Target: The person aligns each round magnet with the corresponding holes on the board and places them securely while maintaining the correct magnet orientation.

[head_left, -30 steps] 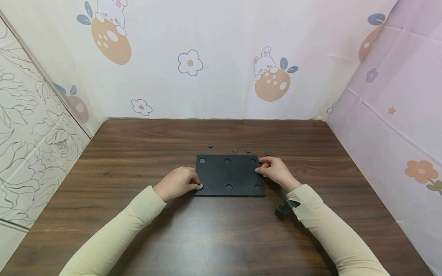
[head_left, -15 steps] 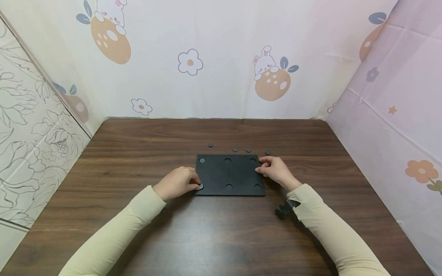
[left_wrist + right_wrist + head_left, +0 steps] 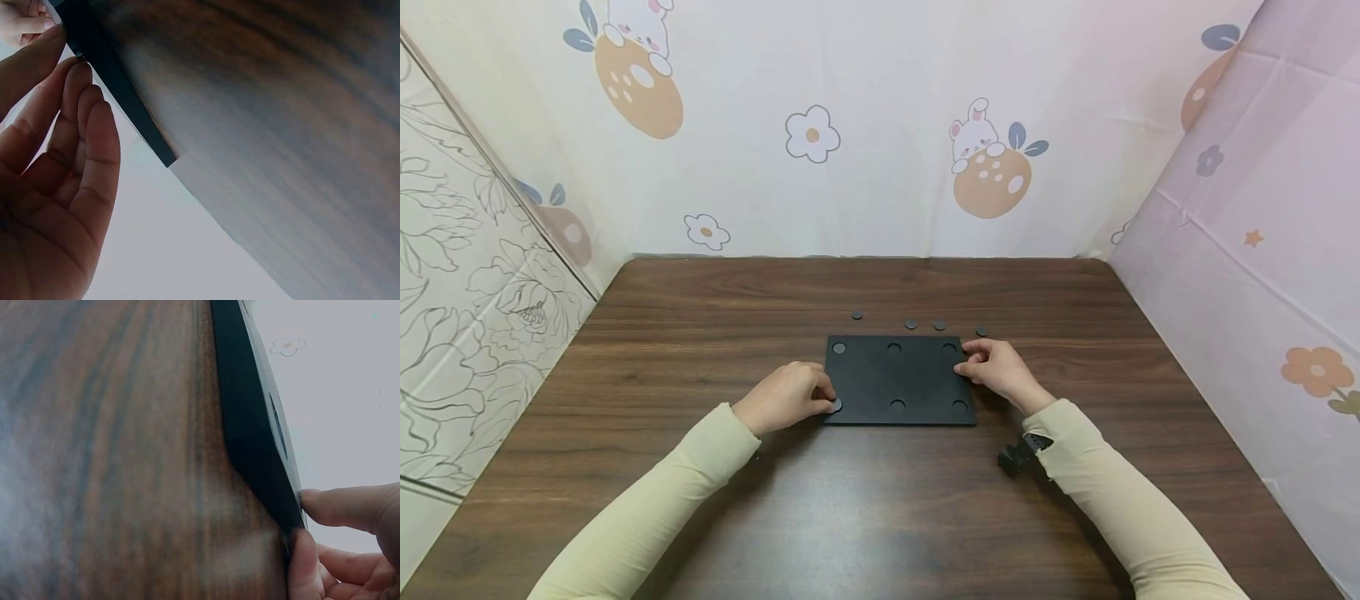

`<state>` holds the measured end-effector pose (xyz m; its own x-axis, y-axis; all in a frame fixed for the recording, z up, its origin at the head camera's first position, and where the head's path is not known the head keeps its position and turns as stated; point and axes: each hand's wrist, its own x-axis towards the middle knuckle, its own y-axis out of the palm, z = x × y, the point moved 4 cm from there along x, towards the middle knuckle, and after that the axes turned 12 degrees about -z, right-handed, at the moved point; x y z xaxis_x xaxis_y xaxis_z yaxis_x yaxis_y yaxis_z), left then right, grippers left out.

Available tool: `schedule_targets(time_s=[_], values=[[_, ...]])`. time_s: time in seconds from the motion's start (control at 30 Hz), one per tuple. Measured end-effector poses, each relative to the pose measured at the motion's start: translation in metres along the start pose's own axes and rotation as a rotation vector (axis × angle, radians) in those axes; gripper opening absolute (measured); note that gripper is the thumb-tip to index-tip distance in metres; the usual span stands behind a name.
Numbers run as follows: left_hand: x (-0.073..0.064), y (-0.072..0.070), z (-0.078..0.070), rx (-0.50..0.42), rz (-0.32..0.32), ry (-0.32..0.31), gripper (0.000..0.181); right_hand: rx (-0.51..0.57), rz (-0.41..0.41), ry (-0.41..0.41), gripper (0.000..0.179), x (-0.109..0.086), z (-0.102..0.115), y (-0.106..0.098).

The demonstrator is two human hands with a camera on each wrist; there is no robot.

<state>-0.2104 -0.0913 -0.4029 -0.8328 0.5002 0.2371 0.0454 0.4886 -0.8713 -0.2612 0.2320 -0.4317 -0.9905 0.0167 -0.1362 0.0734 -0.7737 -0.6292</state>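
A flat black rectangular board (image 3: 895, 379) with round recesses lies on the table. My left hand (image 3: 790, 398) pinches a small dark disc (image 3: 838, 406) between thumb and forefinger at the near left recess. In the left wrist view the fingertips (image 3: 78, 61) of that hand come right to the board's edge, and the disc is hidden behind them. A second disc (image 3: 839, 348) sits in the far left recess. With thumb on top and fingers at the side, my right hand (image 3: 1000, 373) grips the board's right edge, as the right wrist view shows.
Several loose dark discs lie in a row behind the board, among them a left one (image 3: 857, 315) and a right one (image 3: 982, 332). The brown wooden table (image 3: 880, 517) meets a patterned curtain (image 3: 880, 167) at its back edge.
The disc under my left fingertips has tipped from a slight tilt to lying flatter in the near left recess. Both hands stay in place.
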Motion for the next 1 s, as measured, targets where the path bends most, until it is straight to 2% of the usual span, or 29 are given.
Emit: schedule_targets(time_s=[0.73, 1.0], values=[[-0.0007, -0.0003, 0.0004, -0.023, 0.009, -0.017, 0.008, 0.005, 0.001, 0.001, 0.055, -0.0008, 0.0013, -0.0006], [0.0018, -0.0029, 0.0005, -0.079, 0.002, -0.040, 0.011, 0.014, 0.008, -0.011, 0.054, -0.0014, 0.0017, -0.0007]])
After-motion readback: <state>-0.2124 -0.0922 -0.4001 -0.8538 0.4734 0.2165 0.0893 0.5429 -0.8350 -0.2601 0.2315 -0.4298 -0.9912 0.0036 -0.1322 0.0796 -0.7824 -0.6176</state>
